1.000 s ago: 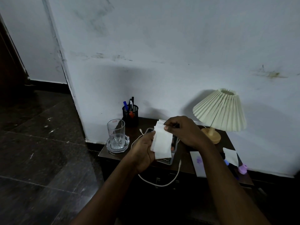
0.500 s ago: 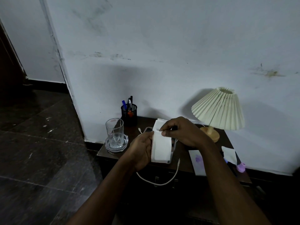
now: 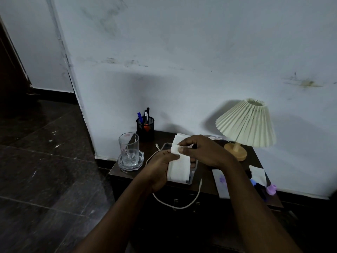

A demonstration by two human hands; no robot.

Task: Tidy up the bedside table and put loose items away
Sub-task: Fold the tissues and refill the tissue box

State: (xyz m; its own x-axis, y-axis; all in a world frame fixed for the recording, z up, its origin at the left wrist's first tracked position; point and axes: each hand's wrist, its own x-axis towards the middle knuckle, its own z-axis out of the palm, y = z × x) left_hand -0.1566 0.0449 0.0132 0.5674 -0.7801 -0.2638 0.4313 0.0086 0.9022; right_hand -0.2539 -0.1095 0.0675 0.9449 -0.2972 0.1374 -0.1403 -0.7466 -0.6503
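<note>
Both hands held up over the front-middle of the dark wooden bedside table (image 3: 125,175). Left hand (image 3: 160,167) curled shut around the lower left edge of a folded stack of white tissues (image 3: 179,169), soft, matte, rectangular. Right hand (image 3: 202,152) pinched thumb and forefinger closed on the stack's upper edge; other fingers bent over the top. Below the left-hand fingers, white rubbery charging cable (image 3: 177,205) looped off the table's front edge, one end curled up just left of the left knuckles. Under the tissues, partly hidden, a grey tray-like box (image 3: 191,177); writing on it too small to read. Right of the right wrist: flat white paper sheet (image 3: 219,181) with a purple blot, another folded white tissue (image 3: 258,175), small lilac plastic piece (image 3: 271,189) at the table's right edge. Left of the left-hand fingers, clear ribbed drinking glass (image 3: 129,148) stood upright on a faceted glass coaster (image 3: 130,161); small label on the glass, text unreadable. Beyond the fingertips, black mesh pen holder (image 3: 145,126), cylindrical, with blue and black pens, against the wall. Beyond the right hand, lamp (image 3: 246,125) with cream pleated cone shade, round pale wooden base. Scuffed white wall (image 3: 182,61) behind.
</note>
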